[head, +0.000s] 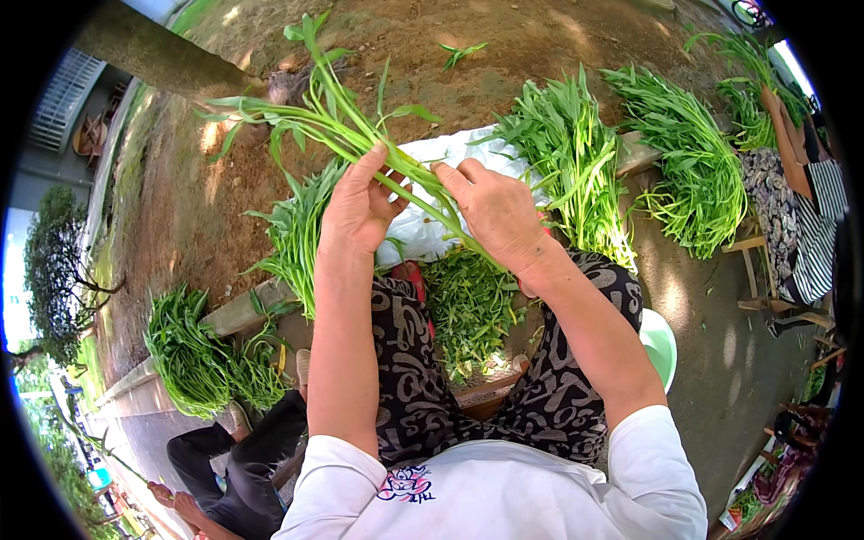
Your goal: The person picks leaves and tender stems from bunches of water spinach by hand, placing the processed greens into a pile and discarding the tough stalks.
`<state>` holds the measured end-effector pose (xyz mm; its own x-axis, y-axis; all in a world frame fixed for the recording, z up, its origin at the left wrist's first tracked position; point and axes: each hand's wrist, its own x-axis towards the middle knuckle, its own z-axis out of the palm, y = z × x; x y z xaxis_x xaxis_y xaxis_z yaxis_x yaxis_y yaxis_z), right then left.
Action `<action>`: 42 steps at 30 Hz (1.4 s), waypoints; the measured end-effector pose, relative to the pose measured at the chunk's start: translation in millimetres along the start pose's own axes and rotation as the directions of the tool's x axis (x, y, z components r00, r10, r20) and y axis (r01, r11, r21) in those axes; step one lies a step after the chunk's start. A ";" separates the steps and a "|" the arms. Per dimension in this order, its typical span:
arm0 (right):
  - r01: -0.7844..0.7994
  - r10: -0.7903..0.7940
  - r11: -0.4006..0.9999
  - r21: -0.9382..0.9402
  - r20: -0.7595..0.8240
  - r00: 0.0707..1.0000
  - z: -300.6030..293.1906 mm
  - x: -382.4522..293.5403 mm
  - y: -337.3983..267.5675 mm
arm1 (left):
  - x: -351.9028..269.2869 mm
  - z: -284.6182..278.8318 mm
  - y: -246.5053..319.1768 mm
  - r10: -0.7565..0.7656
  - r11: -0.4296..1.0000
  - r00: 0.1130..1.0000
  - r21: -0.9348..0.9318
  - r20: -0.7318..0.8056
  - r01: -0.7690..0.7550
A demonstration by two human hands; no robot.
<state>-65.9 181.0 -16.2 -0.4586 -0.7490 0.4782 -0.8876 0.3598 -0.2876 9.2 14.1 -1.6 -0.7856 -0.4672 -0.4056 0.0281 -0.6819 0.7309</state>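
My left hand [361,206] holds a small bunch of long green stems [324,131], which look like water spinach, between thumb and fingers. Their narrow leaves point up and to the left, away from me. The thumb and forefinger of my right hand [496,206] pinch the bunch lower down. The cut ends slant beneath that hand, which partly hides them. Under the bunch a crumpled white plastic sheet [422,236] is spread on the ground. Plucked leaves and bits of stem form a heap [472,290] between my legs.
Bundles of the same greens lie to the right [574,155], farther right [688,162], to the left [297,236] and far left [189,358]. A pale green basin [658,347] stands by my right leg. People sit on both sides. A concrete kerb [250,307] crosses the ground.
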 end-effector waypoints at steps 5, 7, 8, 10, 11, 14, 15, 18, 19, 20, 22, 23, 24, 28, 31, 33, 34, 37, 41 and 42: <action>-0.147 0.104 0.951 0.271 0.169 0.980 -2.0 -0.5 0.0 | -0.9 3.4 -0.6 0.103 0.990 0.995 0.099 0.015 -0.104; -0.184 0.098 0.876 0.446 0.209 0.973 -0.5 0.0 7.0 | -0.8 4.7 -0.6 0.125 0.981 0.990 0.140 0.061 -0.132; -0.246 0.103 0.826 0.507 0.294 0.950 -1.7 0.4 10.6 | -0.8 5.5 -0.7 0.135 0.976 0.987 0.160 0.085 -0.147; -0.375 0.078 0.701 0.606 0.458 0.886 -7.2 3.7 11.9 | -2.8 3.7 -1.0 0.158 0.963 0.981 0.202 0.112 -0.179; -0.398 0.063 0.684 0.611 0.494 0.867 -11.1 4.8 11.3 | -4.0 2.7 -1.0 0.169 0.955 0.977 0.223 0.126 -0.194; -0.436 0.022 0.619 0.653 0.540 0.841 -16.2 6.3 14.2 | -5.0 4.2 -1.9 0.175 0.934 0.967 0.280 0.185 -0.222; -0.424 0.007 0.582 0.694 0.517 0.856 -11.6 7.7 16.7 | -5.8 4.7 -2.4 0.168 0.918 0.965 0.324 0.203 -0.228; -0.459 0.093 0.386 0.800 0.461 0.882 -9.8 8.2 15.9 | -9.7 8.1 -3.2 0.136 0.862 0.960 0.449 0.245 -0.237; -0.472 0.145 0.302 0.828 0.450 0.881 -10.4 9.7 12.5 | -12.0 11.0 -3.1 0.119 0.842 0.960 0.487 0.253 -0.233; -0.438 0.192 0.356 0.825 0.394 0.899 -8.4 10.8 9.8 | -12.9 12.7 -3.4 0.102 0.820 0.960 0.524 0.260 -0.229; -0.447 0.238 0.386 0.807 0.382 0.893 -6.5 11.4 8.7 | -11.6 8.3 -4.9 0.075 0.815 0.949 0.530 0.307 -0.236; -0.453 0.261 0.401 0.797 0.374 0.890 -5.4 11.5 9.0 | -11.1 6.4 -5.1 0.061 0.812 0.942 0.532 0.330 -0.239; -0.445 0.268 0.400 0.801 0.362 0.893 -2.3 10.5 12.2 | -10.8 6.6 -4.8 0.042 0.819 0.944 0.530 0.326 -0.220; -0.499 0.276 0.351 0.793 0.422 0.864 1.4 7.2 24.8 | -12.6 9.7 -3.5 0.008 0.847 0.962 0.510 0.272 -0.151; -0.554 0.280 0.180 0.812 0.498 0.821 -15.5 11.4 14.7 | -15.2 8.2 0.5 -0.012 0.809 0.970 0.572 0.244 -0.134; -0.529 0.251 0.103 0.842 0.492 0.833 -17.0 12.7 10.3 | -15.6 8.7 1.2 -0.044 0.768 0.963 0.626 0.265 -0.137; -0.496 0.220 0.100 0.863 0.466 0.857 -12.1 11.4 11.3 | -15.5 11.0 0.2 -0.065 0.751 0.955 0.645 0.289 -0.143; -0.487 0.221 0.070 0.870 0.463 0.858 -13.0 11.8 8.1 | -17.1 14.4 -2.1 -0.093 0.750 0.932 0.641 0.350 -0.166; -0.518 0.326 -0.064 0.853 0.508 0.797 -10.0 11.0 10.8 | -19.4 15.6 -1.6 -0.091 0.744 0.929 0.645 0.359 -0.176; -0.525 0.342 -0.108 0.844 0.528 0.777 -8.4 10.6 12.9 | -19.0 16.0 -2.3 -0.077 0.750 0.928 0.634 0.366 -0.188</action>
<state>-82.5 182.5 -7.9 -0.6376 -0.7526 -0.1644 0.3735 -0.1153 -0.9204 14.2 33.6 13.2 -0.9569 -0.1750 -0.2319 -0.2235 -0.0668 0.9724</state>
